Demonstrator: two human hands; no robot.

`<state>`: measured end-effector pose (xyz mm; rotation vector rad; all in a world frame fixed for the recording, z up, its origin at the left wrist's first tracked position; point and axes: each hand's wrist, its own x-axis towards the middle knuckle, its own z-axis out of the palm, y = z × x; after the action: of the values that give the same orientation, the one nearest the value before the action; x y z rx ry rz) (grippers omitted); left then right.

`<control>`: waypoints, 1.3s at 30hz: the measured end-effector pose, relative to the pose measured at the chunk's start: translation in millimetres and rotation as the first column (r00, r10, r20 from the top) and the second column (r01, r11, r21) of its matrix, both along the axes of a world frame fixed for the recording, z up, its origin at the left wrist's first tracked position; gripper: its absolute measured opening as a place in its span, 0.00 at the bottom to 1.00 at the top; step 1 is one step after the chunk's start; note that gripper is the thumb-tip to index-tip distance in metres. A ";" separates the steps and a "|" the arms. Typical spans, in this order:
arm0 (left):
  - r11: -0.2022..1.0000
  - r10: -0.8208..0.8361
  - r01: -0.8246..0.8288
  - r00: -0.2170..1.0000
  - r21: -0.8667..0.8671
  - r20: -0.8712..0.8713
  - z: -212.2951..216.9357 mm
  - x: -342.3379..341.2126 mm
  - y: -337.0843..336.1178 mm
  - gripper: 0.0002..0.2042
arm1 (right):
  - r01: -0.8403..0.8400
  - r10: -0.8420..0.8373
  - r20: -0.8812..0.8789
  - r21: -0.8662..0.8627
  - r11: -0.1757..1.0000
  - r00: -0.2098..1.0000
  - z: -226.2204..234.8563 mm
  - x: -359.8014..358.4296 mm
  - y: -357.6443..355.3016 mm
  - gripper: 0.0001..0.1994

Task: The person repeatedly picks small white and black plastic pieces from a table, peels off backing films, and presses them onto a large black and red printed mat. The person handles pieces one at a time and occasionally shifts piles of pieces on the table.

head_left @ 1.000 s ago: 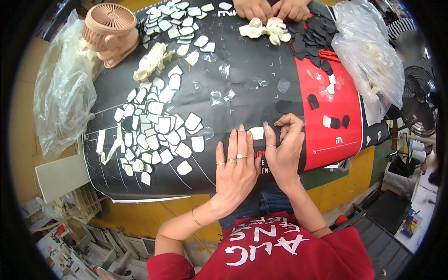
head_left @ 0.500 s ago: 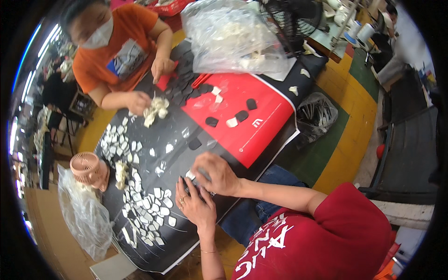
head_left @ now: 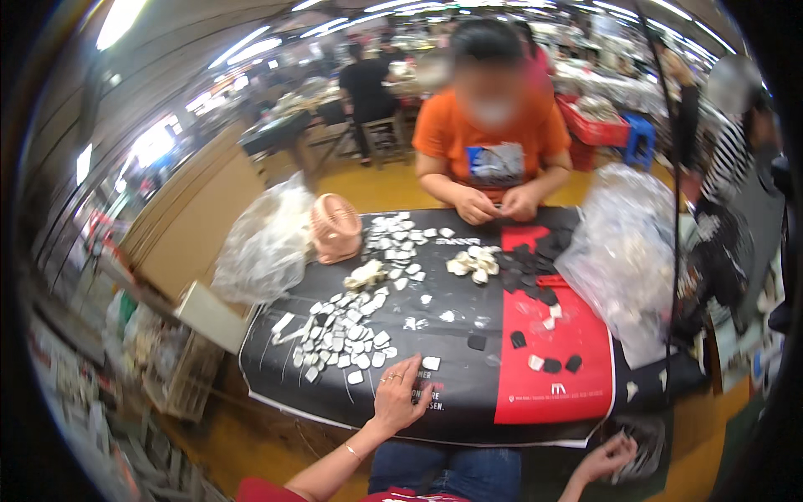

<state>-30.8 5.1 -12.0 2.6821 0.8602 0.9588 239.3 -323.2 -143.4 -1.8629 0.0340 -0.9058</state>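
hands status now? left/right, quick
Left hand: open, flat on the black table cover, fingertips by a small white piece; holds nothing.
Right hand: lowered off the table edge beside a plastic bag; grip cannot be told.

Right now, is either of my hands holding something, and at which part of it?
The left hand holds nothing; it lies flat on the black table cover, fingers beside a small white piece. The right hand reaches into a bag below the table; any hold is unclear.
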 end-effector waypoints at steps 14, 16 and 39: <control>0.998 0.025 -0.017 0.990 0.061 -0.141 10.5 3.7 -4.5 0.21 | -0.420 -0.344 -0.783 -0.584 0.694 0.519 -192.4 117.7 -66.8 0.15; 0.998 0.019 -0.010 0.990 0.066 -0.141 11.8 5.3 -4.9 0.21 | -0.474 -0.354 -0.808 -0.570 0.670 0.471 -208.4 122.1 -61.7 0.14; 0.997 0.038 -0.021 0.971 0.076 -0.237 13.5 8.5 -6.1 0.22 | -0.609 -0.388 -0.878 -0.474 0.636 0.279 -274.0 127.3 -106.7 0.11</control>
<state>-22.3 -1.0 1.5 2.8980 0.9282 0.6952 366.7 -429.9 -417.4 -2.9485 0.2832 0.7310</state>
